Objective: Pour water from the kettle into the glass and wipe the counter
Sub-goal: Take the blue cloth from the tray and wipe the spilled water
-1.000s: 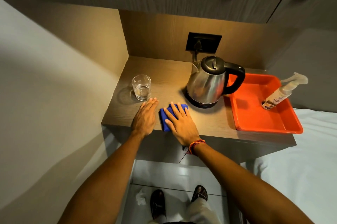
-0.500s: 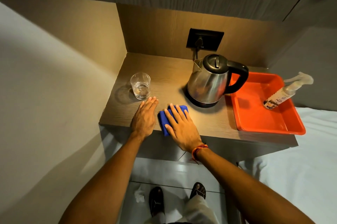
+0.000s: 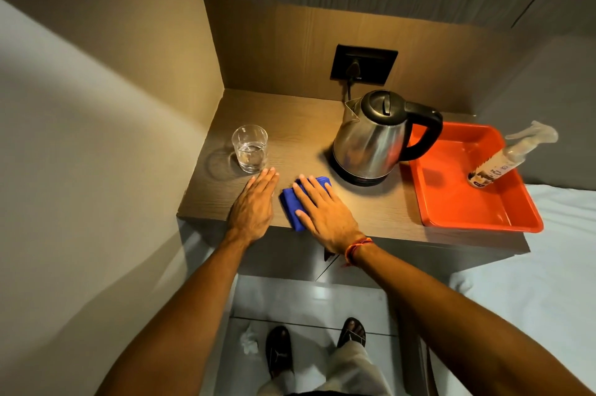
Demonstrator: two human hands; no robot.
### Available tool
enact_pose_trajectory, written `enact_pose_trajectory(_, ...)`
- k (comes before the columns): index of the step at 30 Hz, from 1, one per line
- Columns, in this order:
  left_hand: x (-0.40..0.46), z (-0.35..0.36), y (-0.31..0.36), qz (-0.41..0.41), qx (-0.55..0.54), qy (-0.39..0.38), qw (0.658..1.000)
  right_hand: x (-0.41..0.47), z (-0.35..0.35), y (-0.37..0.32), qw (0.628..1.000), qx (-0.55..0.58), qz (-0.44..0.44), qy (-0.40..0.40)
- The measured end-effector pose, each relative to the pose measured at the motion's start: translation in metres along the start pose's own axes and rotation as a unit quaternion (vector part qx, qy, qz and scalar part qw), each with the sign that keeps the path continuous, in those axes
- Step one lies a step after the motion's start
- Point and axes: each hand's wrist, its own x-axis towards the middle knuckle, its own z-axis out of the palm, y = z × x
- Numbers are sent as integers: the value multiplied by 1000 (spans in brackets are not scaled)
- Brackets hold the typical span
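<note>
Counter (image 3: 290,124): wood-grain top set in a recessed niche, mid-frame.
Right hand (image 3: 325,213): laid flat, fingers spread, pressed on the blue cloth (image 3: 292,205) at centre.
Left hand (image 3: 254,207): flat and empty, just left of the cloth.
Glass (image 3: 250,149): part-filled, just above the left fingertips.
Kettle (image 3: 375,136): upright on its base, centre-right.
Orange tray (image 3: 477,218): at right, a spray bottle (image 3: 503,162) leaned inside.

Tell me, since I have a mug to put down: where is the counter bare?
Bare: the back strip between glass and kettle, and the front edge between right hand and orange tray. Crowded: front left, with left hand and blue cloth.
</note>
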Motion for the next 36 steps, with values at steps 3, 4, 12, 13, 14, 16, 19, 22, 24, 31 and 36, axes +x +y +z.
enact_pose_trajectory(3,-7,-3,-5,-5,9,5,1000,28,-5,1,998,8,67,3)
enact_pose_trajectory(4,-11,-5,-7,-11,7,10,1000,38,-7,-1,996,18,91,2)
enact_pose_trajectory(12,-31,-25,-21,-151,44,84,984,32,-6,-19,999,23,-23,-17)
enact_pose_trajectory(13,-31,-25,-22,-146,48,86,984,37,-6,-16,999,25,-18,-14)
enact_pose_trajectory(14,-31,-25,-23,-143,49,86,985,46,-7,-16,1000,27,3,-13)
enact_pose_trajectory(16,-29,-23,-22,-139,42,84,986,67,-7,-23,996,37,81,-7)
enact_pose_trajectory(19,-25,-21,-20,-137,46,72,987,85,-5,-49,986,43,162,-1)
enact_pose_trajectory(22,-22,-20,-20,-134,53,73,987,67,3,-75,993,48,107,3)
enact_pose_trajectory(24,-19,-22,-20,-153,39,83,984,54,5,-77,997,60,57,2)
enact_pose_trajectory(31,-23,-24,-25,-182,24,81,980,84,0,-82,985,64,157,7)
enact_pose_trajectory(36,-27,-28,-26,-147,50,71,985,60,8,-84,996,67,59,13)
